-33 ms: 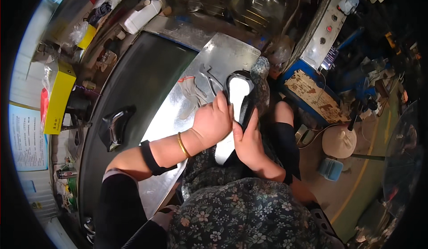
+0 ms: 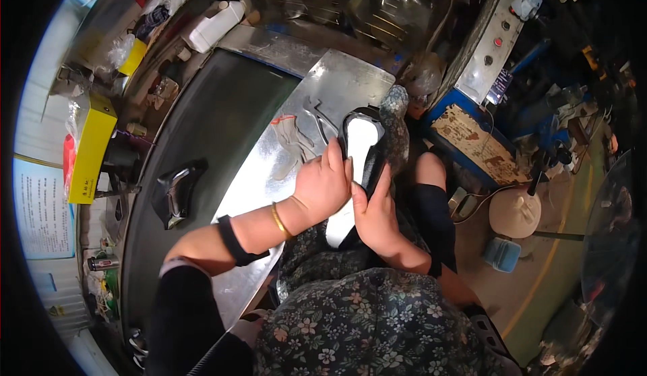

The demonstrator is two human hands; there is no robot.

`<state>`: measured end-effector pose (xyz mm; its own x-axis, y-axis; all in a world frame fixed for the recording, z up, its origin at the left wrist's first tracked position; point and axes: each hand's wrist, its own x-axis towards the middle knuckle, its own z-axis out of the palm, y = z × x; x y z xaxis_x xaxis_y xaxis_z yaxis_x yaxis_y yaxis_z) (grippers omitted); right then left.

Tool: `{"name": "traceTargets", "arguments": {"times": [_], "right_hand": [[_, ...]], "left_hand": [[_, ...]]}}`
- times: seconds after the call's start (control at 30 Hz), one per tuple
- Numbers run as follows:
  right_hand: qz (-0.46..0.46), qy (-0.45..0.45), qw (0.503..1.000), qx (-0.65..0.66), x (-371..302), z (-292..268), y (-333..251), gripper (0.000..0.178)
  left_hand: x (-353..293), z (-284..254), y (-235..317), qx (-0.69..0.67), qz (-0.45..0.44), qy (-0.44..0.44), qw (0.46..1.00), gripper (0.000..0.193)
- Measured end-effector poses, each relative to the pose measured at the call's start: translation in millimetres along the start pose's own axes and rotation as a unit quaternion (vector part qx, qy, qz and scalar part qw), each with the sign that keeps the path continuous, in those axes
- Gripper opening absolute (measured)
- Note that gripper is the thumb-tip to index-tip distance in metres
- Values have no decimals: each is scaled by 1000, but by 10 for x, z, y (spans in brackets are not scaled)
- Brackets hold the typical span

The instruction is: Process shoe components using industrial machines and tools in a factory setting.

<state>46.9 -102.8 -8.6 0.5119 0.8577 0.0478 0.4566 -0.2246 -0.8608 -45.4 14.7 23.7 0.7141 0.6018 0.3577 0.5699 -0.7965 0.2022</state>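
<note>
The dark belt [image 2: 226,116] runs along my left, with the metal table [image 2: 354,73] beside it. On the belt another shoe [image 2: 176,193] lies by itself. Work on the black shoe [image 2: 358,160] seems under way; how much is finished or left, I can't tell. It sits between my hands: my left hand [image 2: 323,186] holds its left edge, fingers together; my right hand [image 2: 379,222] clasps its right side. A glove [image 2: 292,137] and bent tool [image 2: 322,121] lie untouched on the table.

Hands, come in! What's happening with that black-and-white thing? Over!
Left grip and right grip both on black-and-white piece. White side facing up. Glove on metal sheet, left of it, untouched.
</note>
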Motion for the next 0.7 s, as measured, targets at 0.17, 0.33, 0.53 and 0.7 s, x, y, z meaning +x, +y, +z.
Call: {"name": "traceTargets", "arguments": {"times": [0.17, 0.33, 0.53, 0.7], "right_hand": [[20, 23, 999, 24, 84, -13, 70, 76], [-33, -11, 987, 155, 52, -335, 129, 65], [-51, -58, 995, 65, -370, -497, 106, 66], [77, -60, 977, 192, 240, -708, 195, 48]], "left_hand": [[-116, 264, 41, -211, -143, 89, 963, 46], [-151, 374, 66, -683, -445, 52, 577, 43], [298, 243, 73, -803, -285, -107, 512, 56], [405, 181, 144, -743, -273, -129, 597, 48]]}}
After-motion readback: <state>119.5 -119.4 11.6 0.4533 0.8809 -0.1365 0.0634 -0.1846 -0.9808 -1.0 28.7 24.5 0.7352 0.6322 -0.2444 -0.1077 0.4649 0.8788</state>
